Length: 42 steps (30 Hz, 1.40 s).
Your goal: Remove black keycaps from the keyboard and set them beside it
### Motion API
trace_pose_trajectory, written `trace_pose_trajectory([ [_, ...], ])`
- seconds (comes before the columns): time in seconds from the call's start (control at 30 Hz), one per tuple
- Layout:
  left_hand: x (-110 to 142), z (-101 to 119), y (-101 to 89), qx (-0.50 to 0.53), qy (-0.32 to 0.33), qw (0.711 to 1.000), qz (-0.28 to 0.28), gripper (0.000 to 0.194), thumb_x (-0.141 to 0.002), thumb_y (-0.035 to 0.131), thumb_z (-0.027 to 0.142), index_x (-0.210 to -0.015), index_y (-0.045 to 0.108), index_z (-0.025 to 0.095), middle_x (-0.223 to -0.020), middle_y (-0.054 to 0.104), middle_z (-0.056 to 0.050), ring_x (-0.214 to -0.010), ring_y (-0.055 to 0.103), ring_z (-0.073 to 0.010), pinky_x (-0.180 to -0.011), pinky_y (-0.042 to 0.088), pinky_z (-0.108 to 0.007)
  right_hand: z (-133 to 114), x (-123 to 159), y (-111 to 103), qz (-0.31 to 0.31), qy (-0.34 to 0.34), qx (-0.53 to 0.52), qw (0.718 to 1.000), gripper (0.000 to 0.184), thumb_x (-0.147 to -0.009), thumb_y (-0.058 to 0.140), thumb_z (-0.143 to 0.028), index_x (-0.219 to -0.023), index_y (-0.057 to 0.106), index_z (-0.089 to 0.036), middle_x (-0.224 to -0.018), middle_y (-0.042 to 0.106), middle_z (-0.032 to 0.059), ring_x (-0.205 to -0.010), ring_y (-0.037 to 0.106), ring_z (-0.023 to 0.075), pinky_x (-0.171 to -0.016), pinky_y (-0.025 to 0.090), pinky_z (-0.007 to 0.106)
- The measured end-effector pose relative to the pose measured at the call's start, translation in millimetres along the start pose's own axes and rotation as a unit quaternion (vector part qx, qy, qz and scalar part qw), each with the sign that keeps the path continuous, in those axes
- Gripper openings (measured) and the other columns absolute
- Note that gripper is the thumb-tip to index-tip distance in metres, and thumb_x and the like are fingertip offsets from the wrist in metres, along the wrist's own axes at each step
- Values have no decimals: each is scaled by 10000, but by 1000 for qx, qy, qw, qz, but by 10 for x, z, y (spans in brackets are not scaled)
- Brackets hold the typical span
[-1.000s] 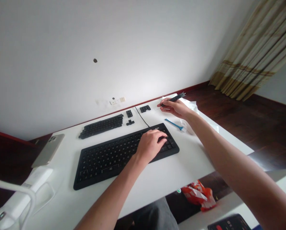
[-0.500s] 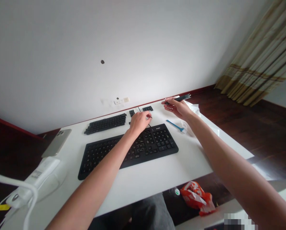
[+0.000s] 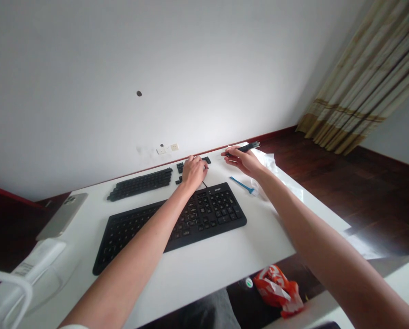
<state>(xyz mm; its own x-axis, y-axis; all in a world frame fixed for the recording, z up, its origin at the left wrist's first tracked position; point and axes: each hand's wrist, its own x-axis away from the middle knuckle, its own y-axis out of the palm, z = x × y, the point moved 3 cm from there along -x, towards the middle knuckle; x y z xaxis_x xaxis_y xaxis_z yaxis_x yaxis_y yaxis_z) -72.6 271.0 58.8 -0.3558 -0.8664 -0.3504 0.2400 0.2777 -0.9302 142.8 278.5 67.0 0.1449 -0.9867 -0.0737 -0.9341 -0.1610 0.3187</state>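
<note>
White desk: broad bare strip along its near edge. Flat black keyboard at centre. Left hand, fingers curled over small loose black keycaps beyond the keyboard's far edge; contents of grip cannot be told. Right hand pinches slim black pen-shaped tool near the far edge. Blue brush just right.

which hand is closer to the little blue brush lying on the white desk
Right. The right hand, holding a dark pen-like tool, hovers just behind the small blue brush. The left hand sits farther left, over loose black keycaps.
</note>
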Motion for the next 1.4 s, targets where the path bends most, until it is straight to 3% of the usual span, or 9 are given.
trace_pose_trajectory([
  [0.3,-120,-26,23,0,-32,999,6,194,-954,730,290,-1140,754,242,-1158,699,-92,-1155,540,-297,-1040,436,-407,-13,14,0,1,1,-2,1000,243,-778,887,-379,-899,757,-214,-1011,806,66,-880,737,163,-880,596,294],
  [0.73,-144,-26,55,-4,-33,999,3,72,-959,721,297,-998,758,249,-1121,698,-89,-1177,529,-314,-1029,414,-435,-20,11,0,-4,1,17,1000,264,-777,891,-409,-899,751,-221,-1013,807,69,-895,734,177,-907,597,324],
  [1.4,-165,-7,28,-6,-56,998,-7,239,-986,697,290,-1216,660,240,-1265,683,-105,-1254,515,-322,-1051,377,-427,-29,25,3,-5,6,5,1000,229,-778,889,-379,-878,756,-222,-996,799,61,-876,727,172,-889,595,307],
])
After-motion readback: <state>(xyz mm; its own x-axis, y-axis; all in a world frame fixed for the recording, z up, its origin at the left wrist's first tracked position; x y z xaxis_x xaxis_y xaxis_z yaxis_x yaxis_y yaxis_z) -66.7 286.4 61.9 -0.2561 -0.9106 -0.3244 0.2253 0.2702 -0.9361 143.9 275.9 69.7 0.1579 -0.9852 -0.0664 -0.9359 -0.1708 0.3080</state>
